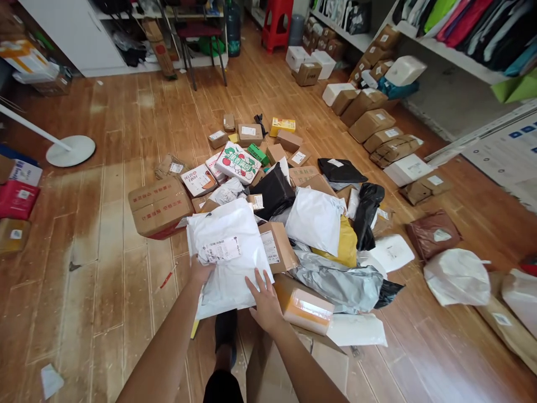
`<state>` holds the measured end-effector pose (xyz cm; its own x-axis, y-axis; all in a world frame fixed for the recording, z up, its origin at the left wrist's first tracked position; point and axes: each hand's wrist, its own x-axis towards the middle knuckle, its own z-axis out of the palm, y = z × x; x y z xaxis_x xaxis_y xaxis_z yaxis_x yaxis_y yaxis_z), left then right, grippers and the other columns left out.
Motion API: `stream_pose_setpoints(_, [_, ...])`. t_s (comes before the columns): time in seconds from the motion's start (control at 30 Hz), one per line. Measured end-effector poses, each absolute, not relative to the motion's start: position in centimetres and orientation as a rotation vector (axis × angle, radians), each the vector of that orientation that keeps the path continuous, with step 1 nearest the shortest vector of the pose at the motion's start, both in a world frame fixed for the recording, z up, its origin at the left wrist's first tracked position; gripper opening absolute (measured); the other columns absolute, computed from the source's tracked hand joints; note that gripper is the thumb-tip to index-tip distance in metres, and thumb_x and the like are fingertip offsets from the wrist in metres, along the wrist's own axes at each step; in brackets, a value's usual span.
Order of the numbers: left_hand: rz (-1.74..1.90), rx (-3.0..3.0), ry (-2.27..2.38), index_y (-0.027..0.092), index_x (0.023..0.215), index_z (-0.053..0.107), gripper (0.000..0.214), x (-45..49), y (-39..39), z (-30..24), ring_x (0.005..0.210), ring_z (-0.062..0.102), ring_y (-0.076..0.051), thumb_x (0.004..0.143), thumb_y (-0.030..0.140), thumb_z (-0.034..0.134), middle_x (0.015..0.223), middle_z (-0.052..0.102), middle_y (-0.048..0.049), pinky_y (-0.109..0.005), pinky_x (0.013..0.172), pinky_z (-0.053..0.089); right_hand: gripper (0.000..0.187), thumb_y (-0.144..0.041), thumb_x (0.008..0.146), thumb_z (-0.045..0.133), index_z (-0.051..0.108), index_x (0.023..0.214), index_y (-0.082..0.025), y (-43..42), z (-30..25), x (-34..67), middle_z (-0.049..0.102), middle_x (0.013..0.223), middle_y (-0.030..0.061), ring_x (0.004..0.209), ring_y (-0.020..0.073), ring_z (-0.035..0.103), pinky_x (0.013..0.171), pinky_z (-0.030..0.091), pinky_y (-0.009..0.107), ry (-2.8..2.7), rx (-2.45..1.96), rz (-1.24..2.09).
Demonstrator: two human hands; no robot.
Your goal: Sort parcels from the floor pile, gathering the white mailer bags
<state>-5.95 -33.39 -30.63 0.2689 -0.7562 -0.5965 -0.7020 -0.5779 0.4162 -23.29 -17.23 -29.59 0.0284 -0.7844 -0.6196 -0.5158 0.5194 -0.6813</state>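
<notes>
A white plastic mailer bag point(229, 282) with a printed shipping label point(222, 249) lies tilted in front of me, over the near edge of a parcel pile. My left hand point(203, 272) grips the bag by its left side, beneath the label; part of its fingers is hidden. On the lower right corner rests my right hand point(264, 299), fingers spread over the plastic. Just right of the bag sits a brown carton point(280, 246) with a label. Nearer to me are an orange-and-white box point(308, 310) and a large cardboard box point(323, 358) under my right forearm.
The pile holds a black bag point(274, 193), a white bag point(316, 218), a grey bag point(339, 280) and a fruit-print box point(238, 163). Several parcels line the right wall below a clothes shelf point(461, 50). A white stand base point(70, 151) stands left. My foot point(225, 330) is below the mailer.
</notes>
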Motion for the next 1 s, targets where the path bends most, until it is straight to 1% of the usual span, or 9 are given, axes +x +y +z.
stream_pose_setpoints(0.07, [-0.87,2.462,-1.499,-0.001,0.145,0.027,0.089,-7.2,-33.1,-29.5,0.144,0.03,-0.041,0.072,0.027,0.069,0.15,0.031,-0.0348,-0.054,0.118,0.027,0.07,-0.011,0.077,0.063,0.048,0.144,-0.023,-14.4,-30.8,-24.3,0.024,0.161,0.0096,0.15,0.0325,0.018,0.12,0.028,0.053,1.675,-1.144,-0.49])
stream_pose_setpoints(0.17, [-0.598,2.158,-2.15,0.016,0.148,0.037,0.07,-8.3,-32.5,-28.6,0.151,0.008,-0.04,0.084,0.036,0.06,0.16,0.014,-0.0222,-0.057,0.121,0.013,0.044,-0.025,0.089,0.049,0.059,0.131,-0.015,-11.4,-31.6,-28.5,0.047,0.147,0.0168,0.138,0.0307,0.042,0.113,0.039,0.049,2.143,-1.174,-0.754])
stream_pose_setpoints(0.33, [-0.949,2.012,-2.903,0.027,0.15,0.037,0.065,-9.4,-33.2,-29.4,0.146,0.014,-0.054,0.088,0.032,0.056,0.164,0.01,-0.0189,-0.067,0.113,0.026,0.074,-0.023,0.077,0.062,0.037,0.145,-0.012,-10.0,-31.2,-40.8,0.029,0.157,0.0208,0.146,0.0429,0.016,0.113,0.015,0.071,2.772,-0.896,-0.238])
stream_pose_setpoints(0.4, [-0.857,2.024,-2.864,0.025,0.149,0.039,0.064,-9.9,-33.3,-29.1,0.146,0.014,-0.053,0.088,0.032,0.056,0.162,0.012,-0.0205,-0.066,0.115,0.024,0.08,-0.018,0.07,0.07,0.038,0.144,-0.011,-10.3,-30.8,-45.0,0.039,0.151,0.0225,0.143,0.0422,0.024,0.114,0.012,0.069,2.602,-0.847,0.156])
stream_pose_setpoints(0.5, [-0.649,1.864,-2.674,0.012,0.143,0.044,0.057,-10.9,-31.3,-28.0,0.146,0.018,-0.048,0.091,0.033,0.049,0.157,0.017,-0.0256,-0.064,0.116,0.025,0.043,-0.014,0.069,0.071,0.064,0.112,-0.011,-10.2,-30.1,-48.1,0.069,0.112,0.0194,0.114,0.0362,0.058,0.102,0.038,0.05,2.286,-0.864,0.312])
stream_pose_setpoints(0.6, [-0.702,1.642,-2.447,0.009,0.132,0.052,0.052,-12.6,-26.5,-26.7,0.143,0.029,-0.041,0.092,0.041,0.046,0.148,0.032,-0.0246,-0.062,0.115,0.03,0.022,-0.007,0.076,0.058,0.07,0.09,-0.018,-8.0,-28.5,-47.1,0.074,0.093,0.0114,0.091,0.0268,0.067,0.074,0.046,0.031,2.205,-0.885,0.191])
stream_pose_setpoints(0.73, [-1.721,1.668,-1.884,0.023,0.121,0.06,0.056,-16.7,-18.8,-25.0,0.135,0.044,-0.032,0.083,0.063,0.053,0.138,0.051,-0.0155,-0.054,0.115,0.036,0.023,0.0,0.066,0.044,0.058,0.064,-0.018,-1.7,-25.2,-42.0,0.067,0.07,0.008,0.075,0.0231,0.063,0.067,0.042,0.029,2.346,-1.024,-0.039])
stream_pose_setpoints(0.83, [-2.431,1.803,-0.895,0.025,0.128,0.052,0.084,-20.7,-15.1,-24.4,0.131,0.051,-0.034,0.063,0.076,0.067,0.144,0.052,-0.0147,-0.047,0.101,0.05,0.019,-0.002,0.06,0.041,0.037,0.056,-0.02,2.7,-23.7,-37.4,0.046,0.052,-0.0002,0.053,0.015,0.046,0.059,0.035,0.027,2.352,-1.538,-0.68])
stream_pose_setpoints(1.0, [-2.206,2.154,-0.336,0.019,0.107,0.058,0.048,-25.1,-14.2,-26.3,0.093,0.07,-0.024,0.064,0.027,0.078,0.1,0.074,-0.0083,-0.032,0.077,0.056,0.021,0.0,0.067,0.036,0.028,0.06,-0.018,4.4,-23.7,-33.1,0.036,0.05,-0.0022,0.05,0.0135,0.034,0.058,0.029,0.028,2.203,-1.666,-0.977])
